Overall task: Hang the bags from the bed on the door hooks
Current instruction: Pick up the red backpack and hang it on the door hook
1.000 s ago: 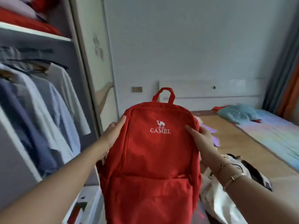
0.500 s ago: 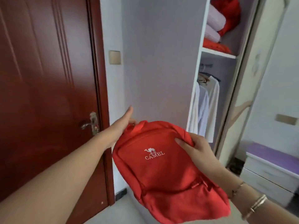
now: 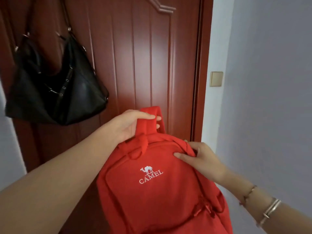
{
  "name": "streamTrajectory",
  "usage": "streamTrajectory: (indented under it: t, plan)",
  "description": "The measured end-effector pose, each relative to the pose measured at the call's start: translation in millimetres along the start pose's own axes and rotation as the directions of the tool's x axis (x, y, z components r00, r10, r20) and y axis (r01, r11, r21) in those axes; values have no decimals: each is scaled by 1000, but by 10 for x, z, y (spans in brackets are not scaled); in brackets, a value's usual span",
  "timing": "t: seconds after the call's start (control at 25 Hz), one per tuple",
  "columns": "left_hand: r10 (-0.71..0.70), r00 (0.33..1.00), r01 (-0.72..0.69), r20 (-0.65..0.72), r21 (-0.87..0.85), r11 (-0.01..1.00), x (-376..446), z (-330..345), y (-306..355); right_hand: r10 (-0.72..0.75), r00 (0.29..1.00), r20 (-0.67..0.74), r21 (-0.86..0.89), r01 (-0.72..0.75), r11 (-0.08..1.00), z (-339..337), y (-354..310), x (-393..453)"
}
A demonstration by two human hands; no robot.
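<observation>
I hold a red backpack with a white CAMEL logo in front of a dark red wooden door. My left hand grips its top carry loop, fingers wrapped around it. My right hand pinches the backpack's upper right edge. A black leather shoulder bag hangs by its straps on the door's upper left; the hook it hangs from is out of frame. No free hook is visible.
The door frame runs down the right of the door. A white wall with a beige light switch is on the right. A strip of pale wall shows at the left edge.
I have turned from the bed and wardrobe to face the door. My left hand moved from the backpack's side to its top loop. The black bag came into view.
</observation>
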State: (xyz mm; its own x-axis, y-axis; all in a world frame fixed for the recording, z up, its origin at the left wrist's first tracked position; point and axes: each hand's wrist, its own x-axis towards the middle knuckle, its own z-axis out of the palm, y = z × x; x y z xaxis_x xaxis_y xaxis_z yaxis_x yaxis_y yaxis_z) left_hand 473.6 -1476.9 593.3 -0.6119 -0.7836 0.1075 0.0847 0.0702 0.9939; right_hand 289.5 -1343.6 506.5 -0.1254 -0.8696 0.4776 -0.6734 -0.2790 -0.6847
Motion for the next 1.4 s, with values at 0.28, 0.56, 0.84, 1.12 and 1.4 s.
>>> streamTrajectory:
  t: [0.28, 0.56, 0.84, 1.12, 1.4]
  plan:
    - [242, 966, -202, -87, 328, 923, 413, -454, 921, -165, 959, -232, 49, 181, 982, 98, -447, 1534]
    - [572, 750, -446, -334, 384, 809, 775, -878, 2075, -301, 953, 19, 285, 283, 916, 304, -1046, 3169]
    - [722, 515, -542, -462, 477, 692, 958, -1543, 2942, -584, 763, -278, 193, 640, 744, 282, -1863, 4340]
    - [832, 313, -675, -457, 509, 534, 1423, -2231, 3586, -717, 475, -510, -49, 816, 576, 119, -2413, 5232]
    - [936, 229, -771, -266, 537, 342, 1845, -2718, 4325, -721, 341, -604, -210, 804, 556, -20, -3058, 5984]
